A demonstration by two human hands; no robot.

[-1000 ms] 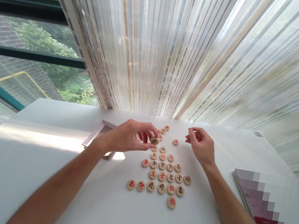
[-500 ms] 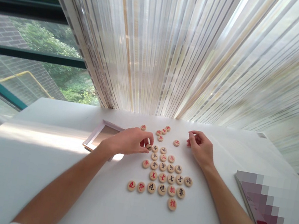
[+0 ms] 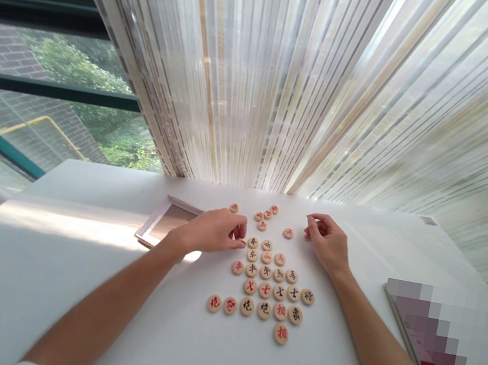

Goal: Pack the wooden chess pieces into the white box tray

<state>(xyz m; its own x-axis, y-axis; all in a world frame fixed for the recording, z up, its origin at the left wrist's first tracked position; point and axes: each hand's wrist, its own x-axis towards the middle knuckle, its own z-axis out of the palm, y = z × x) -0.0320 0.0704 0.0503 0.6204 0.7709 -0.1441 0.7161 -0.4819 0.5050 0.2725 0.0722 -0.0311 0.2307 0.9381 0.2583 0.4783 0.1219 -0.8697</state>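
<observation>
Round wooden Chinese chess pieces (image 3: pixel 265 271) with red or black characters lie in uneven rows in front of me. Thumb and fingers of my left hand (image 3: pixel 214 229) pinch a Chinese chess piece (image 3: pixel 241 242) at the left end of an upper row, beside a black-lettered piece (image 3: pixel 253 242). The fingers cover most of it. My right hand (image 3: pixel 327 238) rests to the right of the pieces, its fingers curled in against the thumb. Whether anything is inside them is hidden. A red-lettered piece (image 3: pixel 288 234) lies just left of that hand.
An open shallow box (image 3: pixel 163 211) stands left, partly behind my left hand. Several red pieces (image 3: pixel 259 216) lie loose farther back on the white table (image 3: pixel 82 267). On the right is a flat booklet-like item (image 3: pixel 413 344), partly pixelated. A striped curtain (image 3: pixel 261 85) hangs behind the table.
My left fingers have shifted slightly left and closed over the piece, whose black character showed before and is now covered. My right hand has hardly moved.
</observation>
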